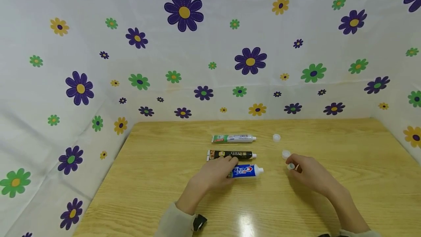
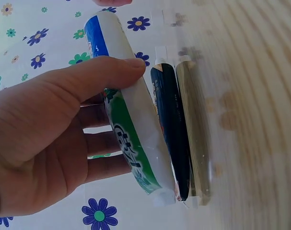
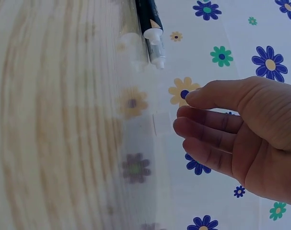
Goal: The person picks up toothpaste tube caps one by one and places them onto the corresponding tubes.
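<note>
My left hand (image 1: 215, 173) grips a blue toothpaste tube (image 1: 245, 170), its uncapped nozzle pointing right. In the left wrist view the thumb lies over this tube (image 2: 135, 112), with fingers curled behind it. My right hand (image 1: 310, 175) holds a small white cap (image 1: 291, 166) at its thumb and fingertips. The right wrist view shows that hand (image 3: 231, 129) with fingers bent and thumb close to the forefinger; the held cap is hidden there. Just past the fingertips lies another white cap (image 1: 286, 154). A black toothpaste tube (image 1: 235, 154) lies beyond the left hand.
A silver and green toothpaste tube (image 1: 234, 139) lies farthest back, roughly parallel to the black one. One more white cap (image 1: 276, 138) sits to its right. Floral white cloth (image 1: 210, 46) rises behind and beside the wooden table (image 1: 158, 178).
</note>
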`<state>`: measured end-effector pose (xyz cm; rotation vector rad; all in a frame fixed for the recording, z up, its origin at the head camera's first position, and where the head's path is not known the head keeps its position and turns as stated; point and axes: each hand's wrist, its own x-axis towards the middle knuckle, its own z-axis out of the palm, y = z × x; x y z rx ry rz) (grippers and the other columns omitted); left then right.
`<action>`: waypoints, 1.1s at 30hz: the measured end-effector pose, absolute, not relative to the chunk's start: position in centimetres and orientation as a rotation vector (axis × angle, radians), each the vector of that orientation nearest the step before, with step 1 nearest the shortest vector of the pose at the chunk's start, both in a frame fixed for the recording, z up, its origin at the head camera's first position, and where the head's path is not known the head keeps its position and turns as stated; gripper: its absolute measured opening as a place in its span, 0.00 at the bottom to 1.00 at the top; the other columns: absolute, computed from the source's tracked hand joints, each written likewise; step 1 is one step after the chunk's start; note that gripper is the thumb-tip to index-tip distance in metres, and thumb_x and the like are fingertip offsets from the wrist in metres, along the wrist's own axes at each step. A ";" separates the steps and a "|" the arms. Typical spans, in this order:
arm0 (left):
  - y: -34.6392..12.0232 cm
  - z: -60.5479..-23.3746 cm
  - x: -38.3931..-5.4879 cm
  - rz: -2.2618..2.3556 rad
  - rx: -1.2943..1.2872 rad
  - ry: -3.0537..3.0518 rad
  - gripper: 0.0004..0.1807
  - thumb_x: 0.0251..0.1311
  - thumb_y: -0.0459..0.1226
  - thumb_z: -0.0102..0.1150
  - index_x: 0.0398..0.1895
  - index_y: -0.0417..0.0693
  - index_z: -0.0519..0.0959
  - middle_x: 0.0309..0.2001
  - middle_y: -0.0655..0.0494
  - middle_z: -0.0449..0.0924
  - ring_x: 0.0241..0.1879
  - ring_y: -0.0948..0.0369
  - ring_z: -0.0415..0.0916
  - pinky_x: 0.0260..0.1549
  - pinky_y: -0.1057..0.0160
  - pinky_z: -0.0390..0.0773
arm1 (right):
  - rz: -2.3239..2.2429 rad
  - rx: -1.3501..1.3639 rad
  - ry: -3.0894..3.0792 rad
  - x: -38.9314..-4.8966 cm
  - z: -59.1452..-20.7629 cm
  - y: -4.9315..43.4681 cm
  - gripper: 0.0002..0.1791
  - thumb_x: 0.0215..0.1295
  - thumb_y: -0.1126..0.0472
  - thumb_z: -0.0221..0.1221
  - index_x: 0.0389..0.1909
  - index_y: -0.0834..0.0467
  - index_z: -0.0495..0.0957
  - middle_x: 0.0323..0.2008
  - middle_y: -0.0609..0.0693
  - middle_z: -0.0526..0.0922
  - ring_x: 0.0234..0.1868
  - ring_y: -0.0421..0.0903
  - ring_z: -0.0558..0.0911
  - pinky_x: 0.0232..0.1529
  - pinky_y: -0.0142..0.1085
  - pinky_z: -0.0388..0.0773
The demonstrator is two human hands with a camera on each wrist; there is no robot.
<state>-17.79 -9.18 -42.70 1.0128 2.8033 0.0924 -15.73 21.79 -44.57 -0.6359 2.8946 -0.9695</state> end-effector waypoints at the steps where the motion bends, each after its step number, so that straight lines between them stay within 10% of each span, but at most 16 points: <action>1: -9.2 -42.7 -17.8 0.087 1.032 2.808 0.20 0.65 0.46 0.64 0.54 0.49 0.73 0.41 0.58 0.77 0.36 0.63 0.75 0.36 0.65 0.79 | -0.972 -0.634 2.895 -15.7 -44.6 21.8 0.09 0.64 0.70 0.60 0.45 0.63 0.79 0.39 0.53 0.84 0.32 0.39 0.79 0.31 0.32 0.78; 33: -9.4 -41.7 -18.0 0.046 1.119 2.871 0.28 0.68 0.45 0.61 0.68 0.55 0.68 0.59 0.53 0.78 0.56 0.53 0.77 0.52 0.51 0.79 | -1.105 -0.730 2.945 -15.7 -43.4 21.5 0.11 0.63 0.70 0.63 0.46 0.65 0.80 0.34 0.48 0.83 0.31 0.34 0.77 0.32 0.32 0.78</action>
